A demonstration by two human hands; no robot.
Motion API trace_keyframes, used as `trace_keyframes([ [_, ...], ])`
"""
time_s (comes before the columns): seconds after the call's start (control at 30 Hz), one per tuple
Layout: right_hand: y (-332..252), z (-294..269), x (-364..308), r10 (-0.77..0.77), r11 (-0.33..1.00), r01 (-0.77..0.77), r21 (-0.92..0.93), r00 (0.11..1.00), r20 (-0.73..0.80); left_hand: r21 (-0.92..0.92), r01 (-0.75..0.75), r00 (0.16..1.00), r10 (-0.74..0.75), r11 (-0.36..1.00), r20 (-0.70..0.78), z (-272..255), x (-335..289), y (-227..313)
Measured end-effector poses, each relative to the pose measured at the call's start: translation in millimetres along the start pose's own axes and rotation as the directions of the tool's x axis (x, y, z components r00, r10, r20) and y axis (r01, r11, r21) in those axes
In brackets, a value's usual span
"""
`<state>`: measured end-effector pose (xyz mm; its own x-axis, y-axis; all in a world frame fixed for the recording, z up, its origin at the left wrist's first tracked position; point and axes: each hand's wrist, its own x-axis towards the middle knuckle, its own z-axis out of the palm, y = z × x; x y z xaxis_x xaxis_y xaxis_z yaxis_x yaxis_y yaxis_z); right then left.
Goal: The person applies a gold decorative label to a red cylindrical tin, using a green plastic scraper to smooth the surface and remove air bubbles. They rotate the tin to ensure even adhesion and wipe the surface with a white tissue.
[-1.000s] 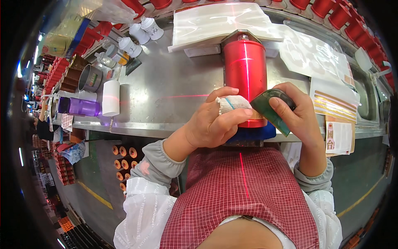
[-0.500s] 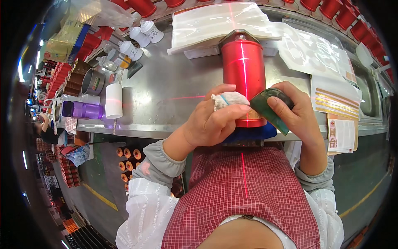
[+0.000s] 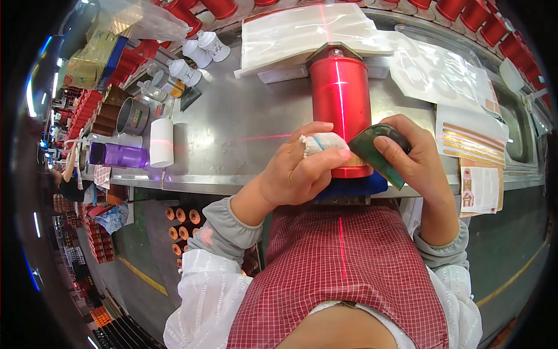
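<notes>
A glossy red cylindrical canister (image 3: 341, 93) lies on its side in front of me, its far end against a dark angular holder (image 3: 336, 49). A tan band near its close end is mostly hidden by my fingers. My left hand (image 3: 305, 166) is at that band, thumb and forefinger pressed together; a white cloth finger cover (image 3: 326, 143) wraps the forefinger. Whether anything thin is pinched there, I cannot make out. In my right hand (image 3: 415, 154) is a flat dark green scraper (image 3: 378, 148), its edge against or just beside the canister. Blue cloth (image 3: 372, 185) shows under the close end.
White sheets (image 3: 308, 35) lie behind the canister, with gold strips (image 3: 474, 142) on backing to the right. Leftward stand a white roll (image 3: 161, 143), a purple bottle (image 3: 119, 155), a metal cup (image 3: 133, 116) and small white bottles (image 3: 214, 45). A sink (image 3: 516, 131) is far right.
The red canisters in the row along the back have shifted to the right. My hands, the scraper and the canister between them have barely moved.
</notes>
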<state>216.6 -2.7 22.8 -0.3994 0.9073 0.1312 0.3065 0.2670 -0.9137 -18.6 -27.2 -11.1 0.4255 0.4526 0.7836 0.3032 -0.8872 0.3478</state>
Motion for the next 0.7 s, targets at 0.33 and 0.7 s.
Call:
trace_keyframes([
  [0.33, -0.6, -7.9, -14.7, 0.139, 0.967, -0.132, 0.216, 0.99, -0.016, 0.016, 0.125, 0.989, -0.123, 0.992, -0.082, 1.0, -8.9, 6.5],
  [0.7, 6.6, 13.3, -42.0, 0.244, 0.869, -0.197, 0.454, 0.969, -0.047, 0.035, 0.233, 0.96, -0.224, 0.972, -0.165, 17.8, -32.8, 13.0],
])
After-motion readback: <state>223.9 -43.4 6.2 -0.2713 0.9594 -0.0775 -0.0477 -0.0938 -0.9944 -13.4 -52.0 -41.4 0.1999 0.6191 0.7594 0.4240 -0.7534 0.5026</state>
